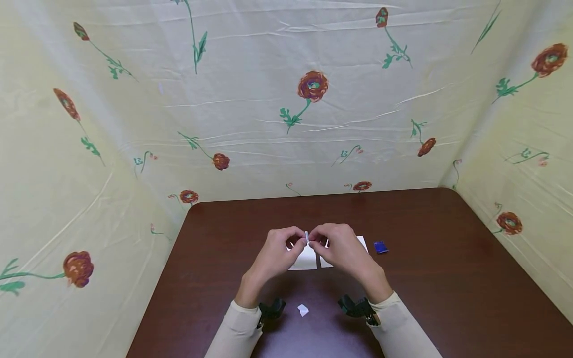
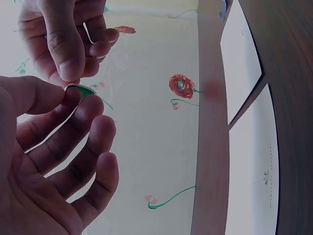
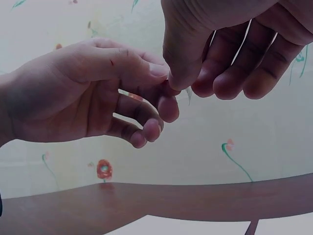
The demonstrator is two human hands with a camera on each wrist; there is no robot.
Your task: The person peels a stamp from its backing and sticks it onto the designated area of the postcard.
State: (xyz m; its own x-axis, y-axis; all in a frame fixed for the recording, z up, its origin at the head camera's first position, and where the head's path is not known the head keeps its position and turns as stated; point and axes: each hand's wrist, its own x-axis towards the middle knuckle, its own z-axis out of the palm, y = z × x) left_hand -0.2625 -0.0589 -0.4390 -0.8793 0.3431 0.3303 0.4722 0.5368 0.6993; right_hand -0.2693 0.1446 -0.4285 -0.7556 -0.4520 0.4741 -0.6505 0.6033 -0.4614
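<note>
Evidently light and flimsy, a small white paper strip point(image 1: 307, 235) is pinched at its ends between left hand point(image 1: 278, 251) and right hand point(image 1: 341, 248)

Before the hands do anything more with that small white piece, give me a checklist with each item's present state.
1. Small white piece pinched by both the left hand and the right hand: ok.
2. Piece held above the table, not resting on it: ok.
3. Two white sheets flat beneath the hands: ok.
4. Blue item apart from the hands: ok.
5. White scrap near the wrists, untouched: ok.
6. Whether the piece is folded or torn: cannot tell.
</note>
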